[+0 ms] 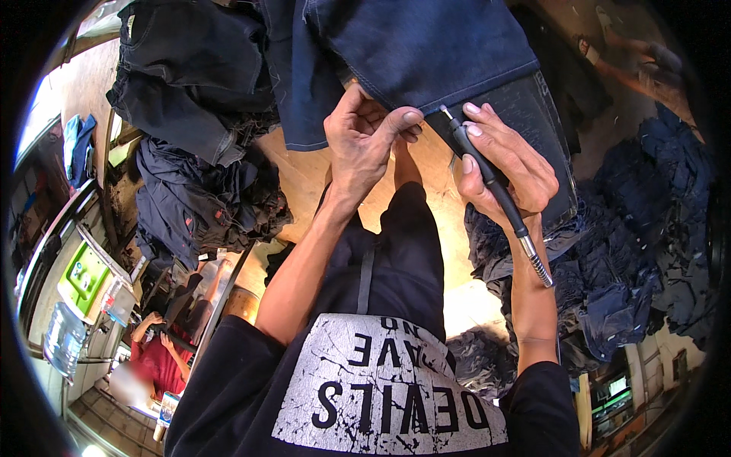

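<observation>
A dark blue denim garment (426,53) lies spread before me, its stitched hem and side seam towards me, partly over a dark, flat board (560,145). At the corner of that hem, my left hand (356,137) is closed, thumb on top and fingers curled at the cloth edge. My right hand (521,167) grips a black, pen-shaped rotary tool handpiece (499,190) with a springy metal sleeve at its lower end. The small light-coloured tip of the handpiece points at the hem, just right of my left thumb; whether it touches the cloth I cannot tell.
Black denim garments (190,61) hang at the upper left above a heap of dark clothes (198,198). Further dark denim piles (609,251) fill the right. A person in red (164,365) sits at lower left, near a green tray (85,270). Another person's limbs (640,76) show at upper right.
</observation>
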`<state>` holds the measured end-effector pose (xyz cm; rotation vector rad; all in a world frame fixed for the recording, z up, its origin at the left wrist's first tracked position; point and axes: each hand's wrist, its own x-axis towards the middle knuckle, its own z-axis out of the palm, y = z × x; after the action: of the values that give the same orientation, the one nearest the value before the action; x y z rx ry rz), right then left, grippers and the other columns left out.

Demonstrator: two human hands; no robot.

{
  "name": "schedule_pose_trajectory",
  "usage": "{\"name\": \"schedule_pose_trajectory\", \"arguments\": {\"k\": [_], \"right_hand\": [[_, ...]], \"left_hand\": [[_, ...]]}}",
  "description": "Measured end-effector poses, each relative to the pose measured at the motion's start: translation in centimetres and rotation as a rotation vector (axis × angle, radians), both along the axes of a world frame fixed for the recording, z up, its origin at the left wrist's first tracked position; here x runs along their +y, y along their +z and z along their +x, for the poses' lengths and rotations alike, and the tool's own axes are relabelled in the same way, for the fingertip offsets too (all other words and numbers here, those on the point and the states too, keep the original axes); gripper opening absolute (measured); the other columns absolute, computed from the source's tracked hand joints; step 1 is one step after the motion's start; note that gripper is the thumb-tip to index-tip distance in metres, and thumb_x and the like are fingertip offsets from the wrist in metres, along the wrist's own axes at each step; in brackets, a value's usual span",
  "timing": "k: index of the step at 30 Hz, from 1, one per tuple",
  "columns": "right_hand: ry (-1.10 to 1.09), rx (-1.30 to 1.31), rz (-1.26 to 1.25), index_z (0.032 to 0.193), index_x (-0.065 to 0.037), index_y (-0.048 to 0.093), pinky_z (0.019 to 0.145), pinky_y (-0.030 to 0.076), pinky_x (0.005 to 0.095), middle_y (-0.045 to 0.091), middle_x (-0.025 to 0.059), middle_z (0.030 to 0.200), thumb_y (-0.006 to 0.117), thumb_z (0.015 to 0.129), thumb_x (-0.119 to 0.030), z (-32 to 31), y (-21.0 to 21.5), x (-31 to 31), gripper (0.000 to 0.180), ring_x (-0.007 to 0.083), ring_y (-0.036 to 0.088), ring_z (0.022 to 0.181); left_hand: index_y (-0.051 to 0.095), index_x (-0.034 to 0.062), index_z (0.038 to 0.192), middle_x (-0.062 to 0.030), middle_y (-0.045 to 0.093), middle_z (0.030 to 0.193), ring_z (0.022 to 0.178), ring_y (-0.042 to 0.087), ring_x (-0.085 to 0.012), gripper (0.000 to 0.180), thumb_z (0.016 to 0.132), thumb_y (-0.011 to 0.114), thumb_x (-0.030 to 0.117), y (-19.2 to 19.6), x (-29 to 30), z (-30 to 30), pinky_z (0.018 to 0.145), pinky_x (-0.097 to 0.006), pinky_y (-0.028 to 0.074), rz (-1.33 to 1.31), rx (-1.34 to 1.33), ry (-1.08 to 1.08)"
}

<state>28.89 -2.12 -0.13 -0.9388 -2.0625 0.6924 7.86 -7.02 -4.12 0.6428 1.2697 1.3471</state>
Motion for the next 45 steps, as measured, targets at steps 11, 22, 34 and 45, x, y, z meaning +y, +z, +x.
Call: {"name": "schedule_pose_trajectory", "arguments": {"k": [11, 22, 34, 45], "right_hand": [[-0.062, 0.009, 0.01, 0.11, 0.002, 0.078, 0.1, 0.064, 0.0497, 0.081, 0.022, 0.108, 0.078, 0.081, -0.006, 0.2, -0.2, 0.0, 0.031, 0.038, 0.08, 0.108], [-0.134, 0.015, 0.007, 0.111, 0.002, 0.079, 0.1, 0.064, 0.0518, 0.081, 0.0216, 0.107, 0.077, 0.079, -0.004, 0.4, -0.2, 0.0, 0.033, 0.0377, 0.08, 0.109], [-0.187, 0.035, -0.007, 0.111, 0.003, 0.08, 0.103, 0.062, 0.0528, 0.081, 0.0222, 0.11, 0.077, 0.078, -0.002, 0.9, -0.6, -0.1, 0.033, 0.0391, 0.079, 0.112], [-0.131, 0.03, -0.034, 0.11, 0.003, 0.08, 0.103, 0.062, 0.0531, 0.081, 0.0219, 0.108, 0.077, 0.08, -0.004, 0.6, -0.2, -0.1, 0.031, 0.0383, 0.079, 0.111]], "left_hand": [[0.064, -0.0034, 0.116, -0.0135, 0.077, 0.095, 0.078, 0.075, -0.0184, 0.025, 0.098, 0.08, 0.002, -0.6, -0.1, -0.1, 0.072, -0.031, 0.063, 0.023, 0.003, -0.023], [0.064, -0.005, 0.118, -0.0135, 0.077, 0.094, 0.08, 0.076, -0.0183, 0.024, 0.098, 0.078, 0.0, -0.6, 0.0, -0.3, 0.074, -0.032, 0.064, 0.026, 0.005, -0.04], [0.065, -0.0046, 0.114, -0.0145, 0.078, 0.092, 0.081, 0.078, -0.0194, 0.023, 0.098, 0.08, 0.001, -0.7, 0.0, -0.5, 0.077, -0.032, 0.066, 0.018, 0.008, -0.042], [0.066, -0.0063, 0.115, -0.0162, 0.078, 0.093, 0.081, 0.078, -0.0203, 0.022, 0.098, 0.079, 0.0, -1.5, 0.0, -0.7, 0.076, -0.032, 0.066, 0.04, -0.033, -0.046]]}}
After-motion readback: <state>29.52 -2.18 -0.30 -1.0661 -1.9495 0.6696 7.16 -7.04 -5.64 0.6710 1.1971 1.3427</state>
